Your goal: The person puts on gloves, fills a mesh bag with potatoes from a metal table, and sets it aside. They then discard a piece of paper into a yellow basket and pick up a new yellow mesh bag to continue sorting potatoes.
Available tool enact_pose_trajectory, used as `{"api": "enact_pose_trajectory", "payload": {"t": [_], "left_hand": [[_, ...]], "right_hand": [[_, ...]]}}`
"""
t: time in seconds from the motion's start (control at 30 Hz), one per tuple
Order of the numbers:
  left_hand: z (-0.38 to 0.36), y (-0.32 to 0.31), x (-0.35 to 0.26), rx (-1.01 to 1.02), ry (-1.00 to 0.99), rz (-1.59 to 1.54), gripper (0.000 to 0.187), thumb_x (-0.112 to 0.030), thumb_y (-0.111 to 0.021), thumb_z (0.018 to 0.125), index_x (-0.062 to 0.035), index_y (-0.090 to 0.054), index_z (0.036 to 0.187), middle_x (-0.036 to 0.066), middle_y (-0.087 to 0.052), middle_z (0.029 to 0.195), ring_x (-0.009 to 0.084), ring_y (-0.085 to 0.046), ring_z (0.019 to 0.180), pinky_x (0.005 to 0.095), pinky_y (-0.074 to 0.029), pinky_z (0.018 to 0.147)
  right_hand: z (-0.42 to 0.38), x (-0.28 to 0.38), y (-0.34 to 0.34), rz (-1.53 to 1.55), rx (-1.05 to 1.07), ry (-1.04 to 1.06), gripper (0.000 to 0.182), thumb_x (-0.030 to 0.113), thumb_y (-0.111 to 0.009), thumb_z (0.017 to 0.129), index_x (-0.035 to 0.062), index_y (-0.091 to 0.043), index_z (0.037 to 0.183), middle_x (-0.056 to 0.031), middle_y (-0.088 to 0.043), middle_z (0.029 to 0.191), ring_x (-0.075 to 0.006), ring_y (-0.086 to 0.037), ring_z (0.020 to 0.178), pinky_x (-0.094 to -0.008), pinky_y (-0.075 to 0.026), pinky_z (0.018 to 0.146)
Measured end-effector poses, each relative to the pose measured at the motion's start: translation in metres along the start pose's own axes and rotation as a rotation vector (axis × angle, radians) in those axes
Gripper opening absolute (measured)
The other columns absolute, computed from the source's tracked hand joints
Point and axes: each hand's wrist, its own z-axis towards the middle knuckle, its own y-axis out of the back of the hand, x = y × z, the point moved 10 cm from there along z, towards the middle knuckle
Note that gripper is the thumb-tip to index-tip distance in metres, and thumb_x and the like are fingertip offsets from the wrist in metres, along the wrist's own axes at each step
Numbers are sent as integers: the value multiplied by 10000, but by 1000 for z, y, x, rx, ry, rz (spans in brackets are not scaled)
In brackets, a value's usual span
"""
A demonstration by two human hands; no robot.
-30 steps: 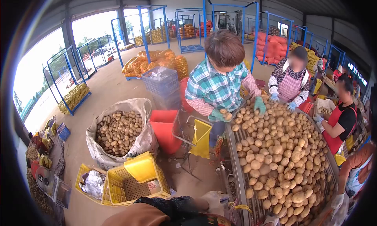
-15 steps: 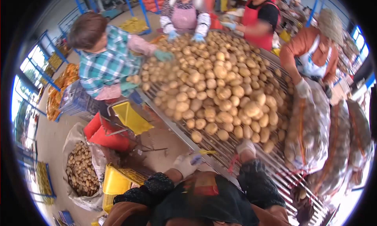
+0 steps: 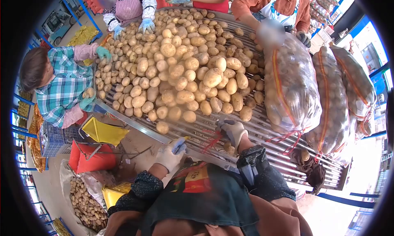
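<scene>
A large heap of potatoes (image 3: 176, 72) lies on a slatted metal table (image 3: 205, 133). My left hand (image 3: 170, 152), in a pale glove, is at the table's near edge with its fingers curled; what it grips, if anything, I cannot make out. Over the slats, below the heap, my right hand (image 3: 232, 131) is gloved and bent downward. A potato (image 3: 229, 147) shows just under it, and a pinkish-red string (image 3: 211, 145) lies to its left. Whether the right hand grips anything is hidden.
Co-workers' gloved hands (image 3: 103, 53) are around the heap. Full clear sacks (image 3: 289, 84) with orange stripes stand at the right. At the lower left are a red container (image 3: 96, 156), a yellow crate (image 3: 115, 193) and an open sack of potatoes (image 3: 87, 203).
The view has swung right and down. My right hand has shifted from beside the heap's near edge to lower over the slats. The left hand remains at the table's near edge.
</scene>
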Motion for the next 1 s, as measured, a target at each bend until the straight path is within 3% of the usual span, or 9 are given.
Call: {"api": "enact_pose_trajectory", "payload": {"t": [0.1,0.13,0.4,0.5,0.7,0.77,0.83,0.97,1.0], "left_hand": [[10,-5,-17,8,-83,12,344,-142,-722,852,-53,-676,1182,181,-700,1087,338,-691,962,386,-550,846],[13,-10,-27,19,-123,22,305,-42,-693,894,-13,-672,1196,88,-715,1058,117,-677,940,270,-549,839],[20,-54,-123,128,-248,-196,306,-11,-683,899,11,-664,1204,93,-711,1052,114,-662,941,262,-536,835],[18,-73,-156,131,-332,-182,279,-22,-687,900,4,-684,1178,100,-716,1055,131,-671,932,265,-534,843],[37,-114,-197,230,-286,-344,271,-39,-683,912,1,-683,1181,95,-719,1091,124,-665,976,273,-536,864],[55,-123,-209,247,-285,-383,271,-58,-671,929,1,-676,1193,81,-727,1078,119,-668,970,268,-535,873],[69,-127,-245,248,-391,-216,281,-83,-663,942,0,-666,1211,78,-727,1083,111,-667,968,257,-532,877],[141,-158,-290,316,-405,-183,281,-66,-645,940,-12,-667,1214,84,-719,1122,112,-661,997,255,-532,868],[156,-161,-306,320,-408,-184,281,-66,-645,940,-12,-667,1214,84,-719,1122,112,-661,997,255,-532,868]], "right_hand": [[-39,25,1,362,118,138,306,228,-562,1030,33,-644,1252,-46,-699,1036,-159,-668,927,-324,-547,868],[-52,36,-1,480,169,173,304,255,-556,1036,31,-639,1226,-39,-684,1051,-149,-652,971,-317,-528,900],[-113,51,51,670,215,438,231,172,-632,993,1,-648,1148,-105,-682,1207,-169,-632,1074,-361,-499,1005],[-157,46,95,781,179,477,251,216,-642,991,-2,-645,1115,-91,-688,1097,-169,-631,1010,-344,-515,919],[-247,-1,237,682,-329,420,264,251,-558,1029,3,-633,1080,-46,-621,809,-157,-587,671,-311,-510,620],[-266,-23,278,633,-399,290,211,203,-547,1026,13,-631,1057,-37,-617,817,-159,-597,706,-319,-520,625],[-300,24,288,-598,-463,713,164,143,-546,1010,16,-630,1069,-20,-627,844,-140,-609,767,-303,-524,656],[-320,25,317,414,-485,359,205,-12,-589,914,-34,-630,1113,-50,-660,969,-140,-638,866,-246,-518,764],[-321,24,331,351,-544,400,281,-43,-604,882,-59,-616,1162,-76,-668,996,-156,-646,885,-254,-531,784]]}}
